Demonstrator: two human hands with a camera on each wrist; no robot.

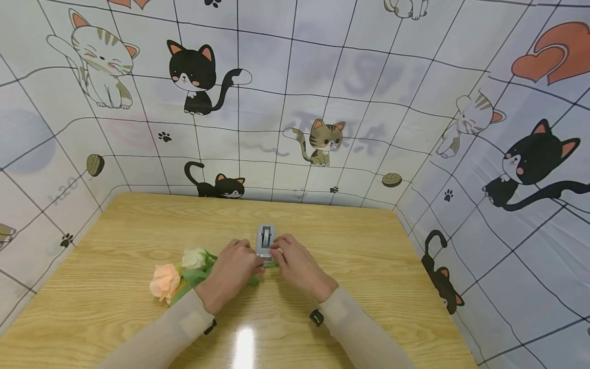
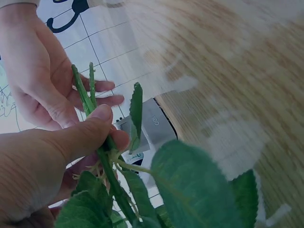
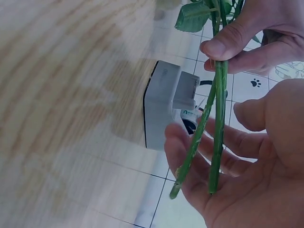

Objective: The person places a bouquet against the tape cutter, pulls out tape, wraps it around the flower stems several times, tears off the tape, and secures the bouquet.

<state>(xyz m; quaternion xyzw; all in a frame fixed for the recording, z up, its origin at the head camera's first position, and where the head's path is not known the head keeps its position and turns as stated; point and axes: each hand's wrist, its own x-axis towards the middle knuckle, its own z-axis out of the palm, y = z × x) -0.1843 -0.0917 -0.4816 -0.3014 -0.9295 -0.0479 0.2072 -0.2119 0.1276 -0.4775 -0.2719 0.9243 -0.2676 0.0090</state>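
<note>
On head cam I see L hand (image 1: 232, 274) gripping a bunch of flowers: peach bloom (image 1: 164, 283), white bloom (image 1: 194, 259) & green leaves (image 1: 193, 277) out to its left, stem (image 1: 272, 265) poking out right twd R hand (image 1: 299, 264). I can't tell if R fingers touch it. Grey tape dispenser (image 1: 266, 238) sits upright btwn hands, just beyond the stem. Both arms in lt beige sleeves (image 1: 364, 333), blk wrist strap (image 1: 316, 318) on each. Wood table (image 1: 355, 241) under all, cat-print backdrop (image 1: 262, 56) behind & at sides
</note>
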